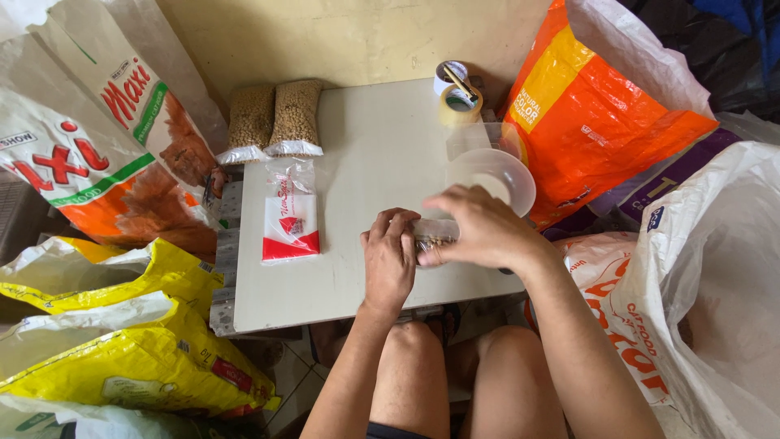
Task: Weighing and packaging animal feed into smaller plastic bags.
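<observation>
- Far left, two crumpled yellow plastic feed sacks (122, 358) lie on the floor, with a tall white and orange printed pet-food sack (97, 154) standing behind them.
- On the pale rectangular surface (366, 138), two small clear bags packed with brown pellets (275, 118) lie side by side at the back edge.
- Just in front of them lies a flat stack of clear plastic bags with a red and white label (290, 219).
- The left hand (390, 260) has its grip curled around one end of a small clear plastic bag holding brown pellets (435, 232), low on the surface near its front edge.
- The right hand (483, 228) covers the bag's other end, its grip closed over it.
- Just behind the hands stands a round translucent plastic bowl (496, 179); two rolls of tape (457, 93) sit at the back corner.
- Right of the surface leans a large orange plastic sack (601, 122), and a white plastic sack (715, 276) fills the far right.
</observation>
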